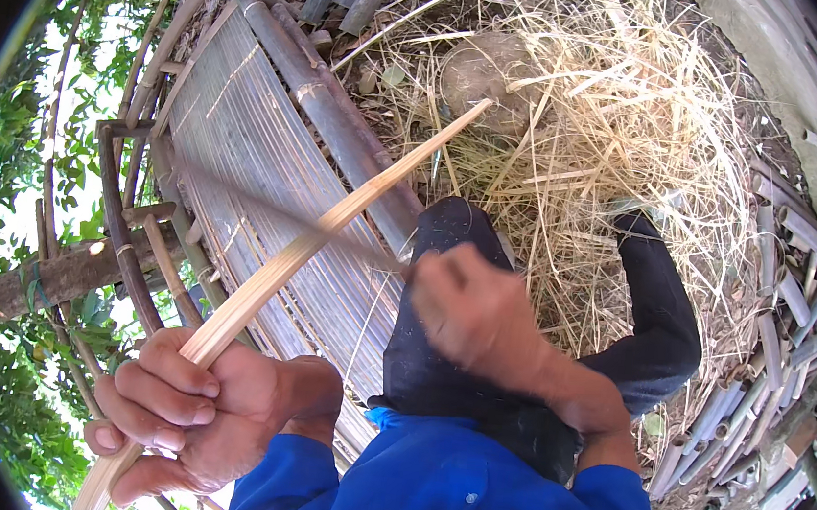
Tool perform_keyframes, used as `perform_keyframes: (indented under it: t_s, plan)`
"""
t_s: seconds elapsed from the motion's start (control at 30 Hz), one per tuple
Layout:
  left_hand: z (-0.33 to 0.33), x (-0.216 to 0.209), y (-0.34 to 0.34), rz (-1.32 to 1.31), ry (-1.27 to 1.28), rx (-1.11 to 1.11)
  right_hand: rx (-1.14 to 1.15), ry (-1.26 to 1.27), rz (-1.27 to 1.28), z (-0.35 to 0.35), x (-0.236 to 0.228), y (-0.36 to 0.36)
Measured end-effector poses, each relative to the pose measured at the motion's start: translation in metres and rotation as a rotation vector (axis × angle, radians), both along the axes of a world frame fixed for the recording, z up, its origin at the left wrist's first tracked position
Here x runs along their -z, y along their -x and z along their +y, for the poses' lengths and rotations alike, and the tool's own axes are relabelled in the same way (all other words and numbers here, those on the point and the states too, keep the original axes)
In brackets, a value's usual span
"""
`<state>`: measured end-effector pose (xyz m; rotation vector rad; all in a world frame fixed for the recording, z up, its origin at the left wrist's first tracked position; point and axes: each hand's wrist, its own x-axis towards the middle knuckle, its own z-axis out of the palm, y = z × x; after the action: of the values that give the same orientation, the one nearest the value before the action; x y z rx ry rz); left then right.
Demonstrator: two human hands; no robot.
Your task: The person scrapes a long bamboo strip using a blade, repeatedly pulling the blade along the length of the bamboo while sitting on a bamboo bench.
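My left hand is wrapped round the lower part of a long, pale split-bamboo strip. The strip slants up to the right and narrows to a tip beyond my knee. In my right hand, smeared by motion, is a knife whose long dark blade points left. The blade crosses the strip near its middle; whether it touches or only passes over it I cannot tell. The knife's handle is hidden inside my fist. My right fist is above my dark-trousered thigh.
At my left is a slatted bamboo bench with a thick pole edge. Pale shavings cover the ground ahead, around a round, stone-like block. Cut bamboo lengths are piled along the right. Leafy plants grow beyond a pole railing.
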<state>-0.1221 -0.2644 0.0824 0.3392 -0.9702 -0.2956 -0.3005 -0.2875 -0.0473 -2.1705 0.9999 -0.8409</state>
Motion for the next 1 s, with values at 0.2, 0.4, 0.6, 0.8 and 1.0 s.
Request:
perform_keyframes:
  t_s: [0.2, 0.4, 0.6, 0.8, 1.0]
  plan:
    - [0.003, -0.001, 0.011, 0.018, 0.003, -0.007, -0.003, 0.074, -0.123, 0.012, -0.007, -0.006]
    - [0.003, 0.001, 0.001, 0.038, -0.033, -0.110, 0.033, 0.116, -0.102, 0.013, 0.006, -0.005]
    - [0.004, 0.001, 0.003, 0.008, -0.001, -0.097, 0.180, -0.055, 0.116, -0.024, 0.057, 0.007]
    - [0.007, 0.001, -0.007, 0.007, -0.001, -0.073, 0.118, 0.040, 0.070, -0.029, 0.080, 0.006]
    - [0.004, 0.000, -0.029, 0.045, -0.011, -0.027, 0.255, -0.156, 0.224, -0.079, 0.213, 0.027]
